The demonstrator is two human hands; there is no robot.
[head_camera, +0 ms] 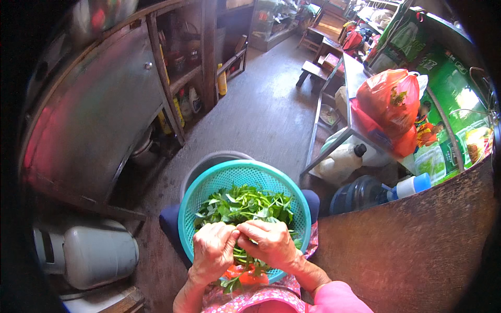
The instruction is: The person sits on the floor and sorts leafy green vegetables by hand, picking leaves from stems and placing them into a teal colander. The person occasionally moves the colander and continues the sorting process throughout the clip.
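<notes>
A turquoise plastic colander rests on my lap, heaped with leafy green vegetables on thin pale stems. Over its near side, my left hand and my right hand meet with their fingertips pinched together. A green stem appears to be held between them, though the fingers mostly hide it. Below the hands, a red plastic bag lies at the near rim with some leaves on it. One leafy sprig hangs over toward my floral apron.
Behind the colander is a grey basin. A grey gas cylinder stands left, below a cabinet door. At right are a metal-framed table bearing a bulging red bag, a jug, a water bottle and a wooden panel.
</notes>
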